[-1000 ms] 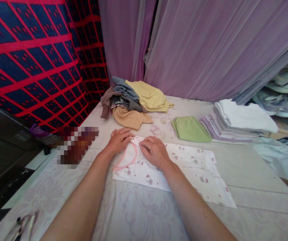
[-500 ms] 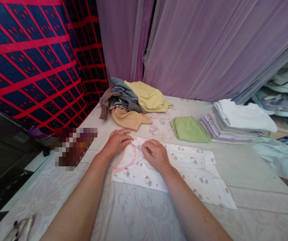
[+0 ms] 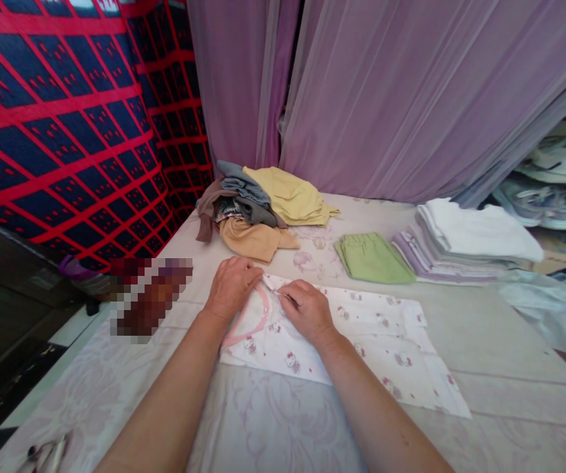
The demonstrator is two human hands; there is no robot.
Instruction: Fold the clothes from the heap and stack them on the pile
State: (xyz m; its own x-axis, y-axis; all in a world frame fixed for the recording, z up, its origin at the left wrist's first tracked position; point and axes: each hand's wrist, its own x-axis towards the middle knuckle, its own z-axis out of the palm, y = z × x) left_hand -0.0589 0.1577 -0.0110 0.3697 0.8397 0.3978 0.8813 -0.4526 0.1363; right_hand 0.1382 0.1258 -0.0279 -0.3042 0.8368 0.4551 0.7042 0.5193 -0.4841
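A white shirt point(image 3: 312, 357) with a pink neckband and a printed cartoon cat pattern lies flat and folded lengthwise, its neckline toward the left. My left hand point(image 3: 235, 284) is closed at the shirt's far left corner, beside the neckband, with the fingertips on the cloth. Just right of the neckband, my right hand point(image 3: 307, 309) pinches a bit of the shirt between thumb and fingers. Part of the shirt's far edge is hidden under both hands.
Beyond the shirt sits a loose heap of clothes, with a yellow garment point(image 3: 287, 197) and an orange one point(image 3: 251, 238). Folded green shorts point(image 3: 374, 257) lie beside a stack of folded clothes point(image 3: 480, 230). Purple curtains point(image 3: 386, 98) hang behind the bed point(image 3: 263, 420).
The view has shifted slightly. My left hand's fingers have drawn in closer around the shirt's corner, while my right hand keeps its pinch near the neckband.
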